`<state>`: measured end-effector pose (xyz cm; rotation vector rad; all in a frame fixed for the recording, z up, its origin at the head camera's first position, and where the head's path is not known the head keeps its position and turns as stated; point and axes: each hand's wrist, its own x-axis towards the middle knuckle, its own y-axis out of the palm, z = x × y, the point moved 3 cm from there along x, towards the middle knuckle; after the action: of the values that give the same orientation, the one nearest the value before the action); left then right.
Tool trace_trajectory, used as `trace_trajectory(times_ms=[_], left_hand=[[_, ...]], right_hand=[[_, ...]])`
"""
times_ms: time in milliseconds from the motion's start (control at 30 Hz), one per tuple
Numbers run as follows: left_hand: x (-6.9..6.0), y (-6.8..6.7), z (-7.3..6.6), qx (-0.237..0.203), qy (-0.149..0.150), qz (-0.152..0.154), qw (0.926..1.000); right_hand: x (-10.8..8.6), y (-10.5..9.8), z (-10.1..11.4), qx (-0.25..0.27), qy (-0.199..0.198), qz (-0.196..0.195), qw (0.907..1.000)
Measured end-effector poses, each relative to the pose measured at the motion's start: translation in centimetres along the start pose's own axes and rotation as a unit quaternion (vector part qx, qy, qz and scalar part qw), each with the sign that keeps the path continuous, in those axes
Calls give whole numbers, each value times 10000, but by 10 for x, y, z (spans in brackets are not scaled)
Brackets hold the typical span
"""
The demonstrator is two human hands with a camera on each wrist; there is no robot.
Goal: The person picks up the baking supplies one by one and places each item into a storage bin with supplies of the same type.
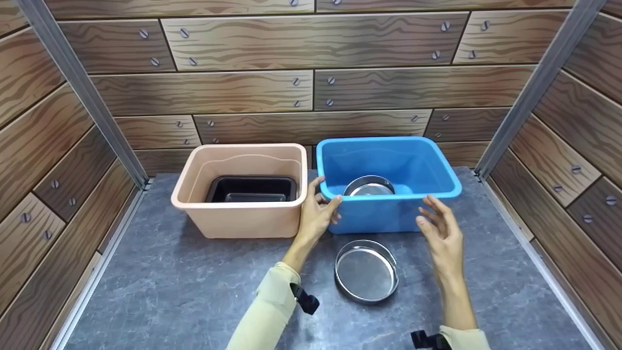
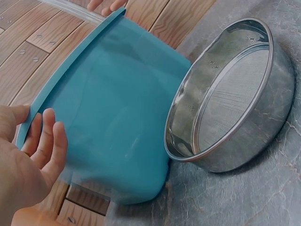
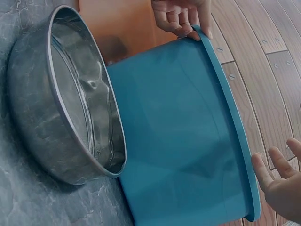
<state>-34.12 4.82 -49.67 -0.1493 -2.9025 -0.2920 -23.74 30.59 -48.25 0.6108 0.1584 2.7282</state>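
Observation:
My left hand (image 1: 316, 216) pinches the rim at the near left corner of a blue plastic bin (image 1: 384, 214), thumb over the rim and fingers under it. The right hand (image 1: 444, 238) is held by the bin's near right corner, its fingers loosely bent around nothing; in the right wrist view its fingertips (image 3: 259, 165) come close to the rim, and contact is unclear. A round metal sieve (image 1: 367, 274) with fine mesh stands upright on the grey surface in front of the bin. Inside the bin lies another round metal piece (image 1: 371, 188), its lower part hidden by the front wall.
Left of the blue bin stands a peach-coloured bin (image 1: 243, 218) with a black rectangular tray (image 1: 252, 182) inside. Wood-patterned walls (image 1: 311, 43) with metal corner strips (image 1: 534, 92) enclose the grey marbled tabletop (image 1: 194, 291) at the back and both sides.

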Motion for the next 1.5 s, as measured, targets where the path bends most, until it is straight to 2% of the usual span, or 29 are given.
trace_trajectory(times_ms=[333,833,1200,1500], left_hand=[[0,0,0,38,-62,-14,10000],[-1,0,0,54,-133,29,9999],[-2,1,-1,111,-111,46,9999],[-2,-1,-1,160,-214,1,9996]], right_hand=[[-13,-5,-9,-128,81,-72,9999],[-33,-10,-32,-285,460,-191,9984],[-43,-14,-54,-413,818,-290,9954],[-49,-14,-64,-811,1205,-294,9890]])
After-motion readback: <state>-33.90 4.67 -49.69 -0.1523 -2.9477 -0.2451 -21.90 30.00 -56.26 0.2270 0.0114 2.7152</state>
